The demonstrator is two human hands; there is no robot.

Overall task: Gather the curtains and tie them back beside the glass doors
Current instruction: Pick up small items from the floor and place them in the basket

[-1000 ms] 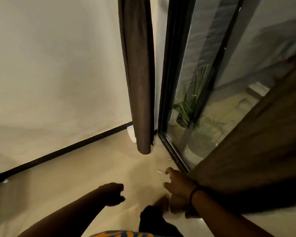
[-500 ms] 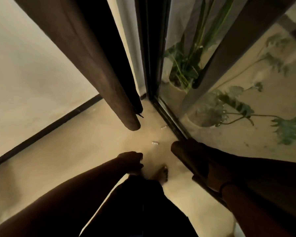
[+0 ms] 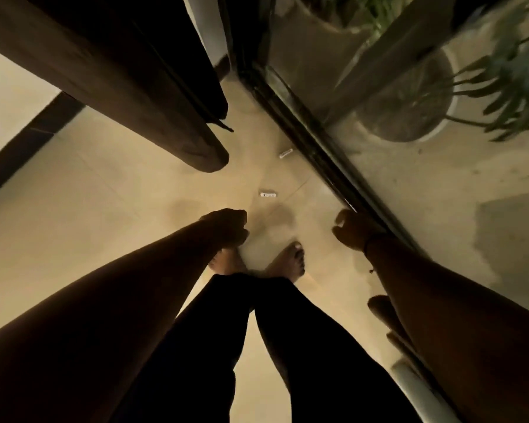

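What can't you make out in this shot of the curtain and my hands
- Head view: curtain top, cut off by the frame edge; any tie-back unseen.
- Left hand: dark, fingers curled, contents unclear.
- Two small white things on the floor: too small to identify.
- Potted plant behind glass: blurred.
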